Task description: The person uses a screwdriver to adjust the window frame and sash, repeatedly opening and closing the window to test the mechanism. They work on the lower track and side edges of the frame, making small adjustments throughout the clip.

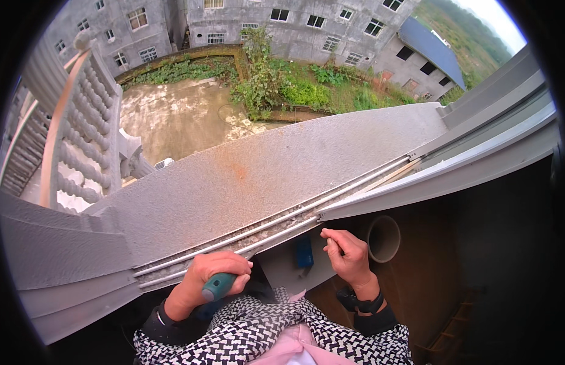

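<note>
My left hand [212, 277] is wrapped round the green handle [218, 286] of a hand tool, whose butt end points toward me. A bit of thin metal shows past my fingers over the window track [276, 231]; the tool's exact kind is not clear. Greyish dirt or grit lies between the track's white rails. To the right, my right hand [348, 255] hovers just on my side of the track, near the end of the sliding window frame [440, 176]. Its fingers are curled closed, and whatever may be inside them is hidden.
Beyond the track lies a wide outer ledge [282, 158] with a rusty stain, dropping off to a yard below. A baluster railing [82, 134] stands at left. Indoors, below my hands, are a blue object [304, 252] on a pale surface and a round bucket-like container [384, 239].
</note>
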`<state>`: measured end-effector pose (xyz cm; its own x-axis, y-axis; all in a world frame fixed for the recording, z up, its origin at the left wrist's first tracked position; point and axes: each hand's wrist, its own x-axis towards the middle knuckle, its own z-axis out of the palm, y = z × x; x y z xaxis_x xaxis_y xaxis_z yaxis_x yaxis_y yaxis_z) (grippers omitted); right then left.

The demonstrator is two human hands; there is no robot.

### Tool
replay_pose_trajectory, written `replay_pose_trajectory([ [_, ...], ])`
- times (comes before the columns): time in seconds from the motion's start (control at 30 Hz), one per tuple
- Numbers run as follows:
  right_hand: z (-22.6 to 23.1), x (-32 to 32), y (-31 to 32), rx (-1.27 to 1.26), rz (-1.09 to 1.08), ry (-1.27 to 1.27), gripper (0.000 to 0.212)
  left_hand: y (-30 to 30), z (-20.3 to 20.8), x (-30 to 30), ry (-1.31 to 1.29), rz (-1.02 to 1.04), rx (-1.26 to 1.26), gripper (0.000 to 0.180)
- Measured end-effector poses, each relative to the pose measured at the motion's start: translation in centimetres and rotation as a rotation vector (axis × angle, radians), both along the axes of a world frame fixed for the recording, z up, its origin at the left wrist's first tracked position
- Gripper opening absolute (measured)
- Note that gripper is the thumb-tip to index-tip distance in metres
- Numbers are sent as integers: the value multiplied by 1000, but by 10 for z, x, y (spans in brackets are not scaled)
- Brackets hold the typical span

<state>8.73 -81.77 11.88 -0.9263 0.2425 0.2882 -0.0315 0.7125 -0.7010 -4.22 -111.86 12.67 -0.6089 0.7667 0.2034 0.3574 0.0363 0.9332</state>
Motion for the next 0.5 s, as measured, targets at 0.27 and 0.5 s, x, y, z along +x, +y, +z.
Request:
replay_pose_trajectory([
  [0.27,-17,-34,-19,173,22,-60,21,-64,-2,11,17,428,253,8],
  [0.5,-32,-68,-39,535,-167,-539,37,-101,-68,18,578,665,-30,10],
])
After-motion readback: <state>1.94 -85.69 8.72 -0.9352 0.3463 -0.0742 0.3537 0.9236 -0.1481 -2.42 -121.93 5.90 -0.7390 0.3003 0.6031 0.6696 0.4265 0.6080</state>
